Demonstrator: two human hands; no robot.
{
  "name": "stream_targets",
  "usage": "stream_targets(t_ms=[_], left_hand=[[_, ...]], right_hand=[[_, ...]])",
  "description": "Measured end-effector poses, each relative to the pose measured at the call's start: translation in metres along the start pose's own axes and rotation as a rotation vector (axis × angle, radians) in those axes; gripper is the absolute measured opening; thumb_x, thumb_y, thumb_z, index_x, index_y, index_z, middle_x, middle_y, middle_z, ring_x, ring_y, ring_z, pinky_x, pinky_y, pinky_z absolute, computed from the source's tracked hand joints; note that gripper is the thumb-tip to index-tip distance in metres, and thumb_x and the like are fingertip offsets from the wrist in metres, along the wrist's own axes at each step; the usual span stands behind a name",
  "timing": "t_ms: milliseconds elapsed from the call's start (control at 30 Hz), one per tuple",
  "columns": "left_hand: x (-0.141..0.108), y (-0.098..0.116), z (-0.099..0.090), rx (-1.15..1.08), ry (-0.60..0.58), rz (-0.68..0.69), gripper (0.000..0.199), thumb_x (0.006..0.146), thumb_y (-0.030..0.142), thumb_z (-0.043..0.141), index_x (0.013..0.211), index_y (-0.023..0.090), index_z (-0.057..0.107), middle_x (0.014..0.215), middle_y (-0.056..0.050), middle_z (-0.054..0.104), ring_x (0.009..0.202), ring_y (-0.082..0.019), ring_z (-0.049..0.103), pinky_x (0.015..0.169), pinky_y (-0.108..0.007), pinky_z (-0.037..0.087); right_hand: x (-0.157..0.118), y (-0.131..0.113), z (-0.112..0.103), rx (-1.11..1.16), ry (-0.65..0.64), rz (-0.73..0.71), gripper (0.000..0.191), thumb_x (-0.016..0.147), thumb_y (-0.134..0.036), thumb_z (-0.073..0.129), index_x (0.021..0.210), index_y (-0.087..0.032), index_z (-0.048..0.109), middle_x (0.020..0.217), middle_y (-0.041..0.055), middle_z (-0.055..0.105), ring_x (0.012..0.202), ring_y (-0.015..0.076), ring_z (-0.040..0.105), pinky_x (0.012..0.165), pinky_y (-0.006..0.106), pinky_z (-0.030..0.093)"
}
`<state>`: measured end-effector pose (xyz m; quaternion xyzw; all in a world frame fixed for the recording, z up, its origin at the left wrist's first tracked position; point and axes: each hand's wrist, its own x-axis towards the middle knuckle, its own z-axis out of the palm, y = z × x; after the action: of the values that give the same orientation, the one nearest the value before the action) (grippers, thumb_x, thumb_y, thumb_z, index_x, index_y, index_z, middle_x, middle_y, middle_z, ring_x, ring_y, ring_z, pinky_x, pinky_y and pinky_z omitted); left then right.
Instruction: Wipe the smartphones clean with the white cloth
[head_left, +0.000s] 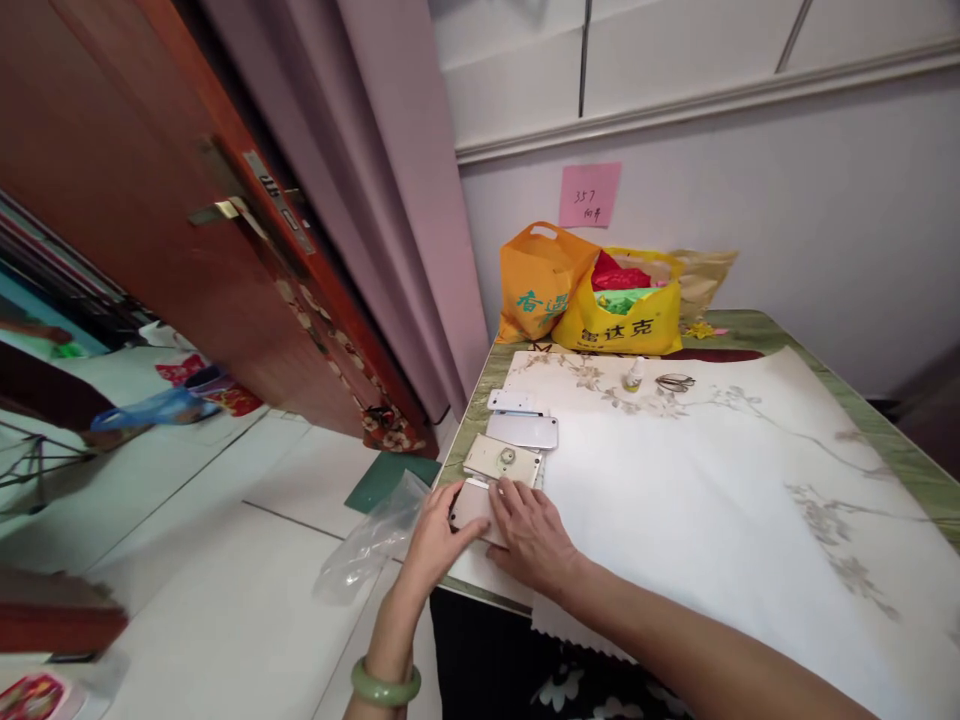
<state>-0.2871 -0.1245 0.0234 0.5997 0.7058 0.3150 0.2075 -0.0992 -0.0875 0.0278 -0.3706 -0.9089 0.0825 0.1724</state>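
While the nearest phone [472,508] lies crosswise by the near left corner of the table [776,335], the left hand [433,537] loosely grips its outer end and the right hand [534,532], grip unclear, covers its inner end

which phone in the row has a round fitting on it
The pale-gold rectangular phone, second nearest the person, bears a round piece. None shows on the white phone, the silver phone or the pinkish phone, partly covered by the right hand.
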Motion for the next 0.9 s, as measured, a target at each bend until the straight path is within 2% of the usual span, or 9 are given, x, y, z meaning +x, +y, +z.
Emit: stream_targets(t_ms=[100, 200, 367, 467, 567, 633, 733, 800, 900], left_hand=[[-0.007, 0.003, -0.003, 0.068, -0.042, 0.011, 0.080, 0.066, 0.039, 0.075, 0.139, 0.021, 0.046, 0.138, -0.013, 0.052, 0.130, -0.030, 0.047, 0.108, -0.046, 0.037], [-0.012, 0.002, -0.009, 0.106, -0.121, 0.066, 0.094, 0.065, 0.033, 0.077, 0.148, 0.024, 0.033, 0.147, -0.012, 0.044, 0.135, -0.029, 0.042, 0.110, -0.044, 0.036], [-0.009, -0.005, -0.007, 0.145, -0.104, 0.118, 0.073, 0.074, 0.018, 0.060, 0.144, 0.025, 0.040, 0.144, -0.009, 0.048, 0.133, -0.026, 0.044, 0.110, -0.039, 0.037], [0.000, -0.007, -0.001, 0.137, -0.045, 0.085, 0.067, 0.074, 0.020, 0.060, 0.139, 0.023, 0.048, 0.141, -0.010, 0.051, 0.129, -0.026, 0.049, 0.108, -0.040, 0.039], [0.005, -0.004, 0.002, 0.129, -0.018, 0.057, 0.067, 0.073, 0.025, 0.064, 0.139, 0.021, 0.048, 0.139, -0.011, 0.053, 0.128, -0.027, 0.050, 0.108, -0.041, 0.040], [0.004, 0.000, 0.001, 0.113, -0.040, 0.053, 0.079, 0.070, 0.028, 0.069, 0.144, 0.021, 0.041, 0.143, -0.012, 0.049, 0.132, -0.029, 0.046, 0.110, -0.043, 0.038], [0.009, 0.001, -0.003, 0.045, -0.036, 0.020, 0.094, 0.069, 0.038, 0.074, 0.150, 0.023, 0.029, 0.151, -0.013, 0.038, 0.138, -0.031, 0.038, 0.111, -0.046, 0.035], [0.022, 0.000, -0.004, -0.037, 0.042, -0.063, 0.083, 0.077, 0.047, 0.066, 0.148, 0.020, 0.033, 0.150, -0.016, 0.040, 0.136, -0.030, 0.041, 0.110, -0.046, 0.036], [0.057, -0.001, -0.001, -0.169, 0.169, -0.237, 0.060, 0.087, 0.052, 0.052, 0.135, 0.015, 0.050, 0.140, -0.019, 0.053, 0.126, -0.028, 0.053, 0.106, -0.044, 0.041]], right_hand=[[-0.021, 0.014, 0.001, 0.016, 0.100, -0.093, 0.066, 0.079, -0.043, 0.071, 0.135, -0.017, 0.047, 0.142, 0.0167, 0.049, 0.126, 0.0323, 0.046, 0.102, 0.046, 0.038], [-0.040, 0.023, 0.002, 0.010, 0.116, -0.105, 0.058, 0.081, -0.040, 0.070, 0.132, -0.020, 0.050, 0.139, 0.0136, 0.053, 0.123, 0.0304, 0.050, 0.098, 0.043, 0.042], [-0.042, 0.032, 0.004, 0.013, 0.095, -0.088, 0.050, 0.083, -0.030, 0.070, 0.130, -0.020, 0.052, 0.130, 0.0117, 0.059, 0.121, 0.0286, 0.051, 0.086, 0.038, 0.051], [-0.030, 0.035, 0.005, 0.020, 0.091, -0.086, 0.049, 0.083, -0.027, 0.070, 0.129, -0.019, 0.053, 0.128, 0.0119, 0.060, 0.121, 0.0287, 0.052, 0.085, 0.038, 0.053], [-0.023, 0.037, 0.000, 0.040, 0.091, -0.063, 0.048, 0.083, -0.028, 0.070, 0.128, -0.021, 0.055, 0.128, 0.0118, 0.060, 0.121, 0.0289, 0.052, 0.088, 0.040, 0.052], [-0.023, 0.042, -0.005, 0.121, 0.118, -0.041, 0.051, 0.082, -0.035, 0.071, 0.129, -0.022, 0.055, 0.129, 0.0119, 0.060, 0.120, 0.0294, 0.053, 0.093, 0.043, 0.050], [-0.019, 0.059, -0.013, 0.373, 0.252, 0.143, 0.058, 0.087, -0.047, 0.061, 0.136, -0.020, 0.049, 0.135, 0.0133, 0.056, 0.122, 0.0285, 0.053, 0.101, 0.045, 0.047], [-0.010, 0.076, -0.013, 0.595, 0.322, 0.378, 0.056, 0.093, -0.048, 0.048, 0.140, -0.018, 0.045, 0.138, 0.0145, 0.054, 0.123, 0.0263, 0.054, 0.099, 0.042, 0.048], [0.012, 0.101, -0.004, 0.849, 0.285, 0.655, 0.057, 0.093, -0.048, 0.040, 0.141, -0.017, 0.044, 0.138, 0.0160, 0.054, 0.122, 0.0263, 0.056, 0.100, 0.043, 0.047]])
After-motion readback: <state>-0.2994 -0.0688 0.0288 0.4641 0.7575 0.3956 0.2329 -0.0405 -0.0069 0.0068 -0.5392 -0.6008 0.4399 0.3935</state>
